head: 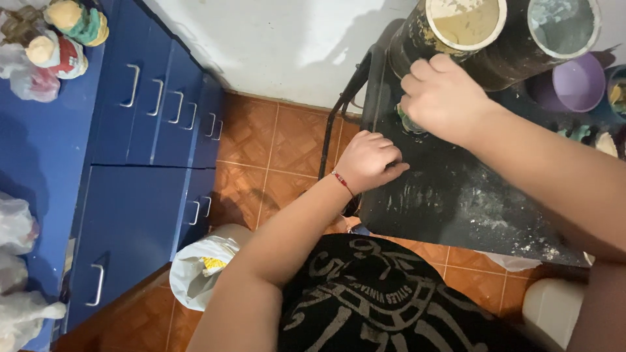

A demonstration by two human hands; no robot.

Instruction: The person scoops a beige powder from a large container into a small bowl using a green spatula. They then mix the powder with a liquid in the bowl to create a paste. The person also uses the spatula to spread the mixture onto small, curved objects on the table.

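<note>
Right hand (443,98), upper centre-right of the frame: fingers curled shut over a small greenish object (409,124), mostly hidden beneath the palm, pressed down on the black table (456,195) just beside the base of the left-hand tin. What the object is cannot be told.

Left hand (368,160), centre of the frame: loosely fisted, knuckles up, resting on the table's near left edge; whether anything is inside the fist cannot be told. One red bracelet (340,181) at the wrist.

Handling note: the small piece looks best served by a firm downward hold with the other hand steadying the table, wrist kept off the tin so the tin stays upright.

Count, outward:
- Tall paint-crusted tins, two: yellowish-topped tin (456,29) and grey-green-topped tin (561,26), upper right.
- Purple bowl (579,81), one, far right.
- Blue cabinet (150,130), left; nine metal handles showing.
- Painted figurines (65,32), two, upper left corner.
- Clear plastic bags (16,261), several, left edge; number unclear.
- White bag (195,267), one, on the orange tiled floor (261,143), lower centre-left.
</note>
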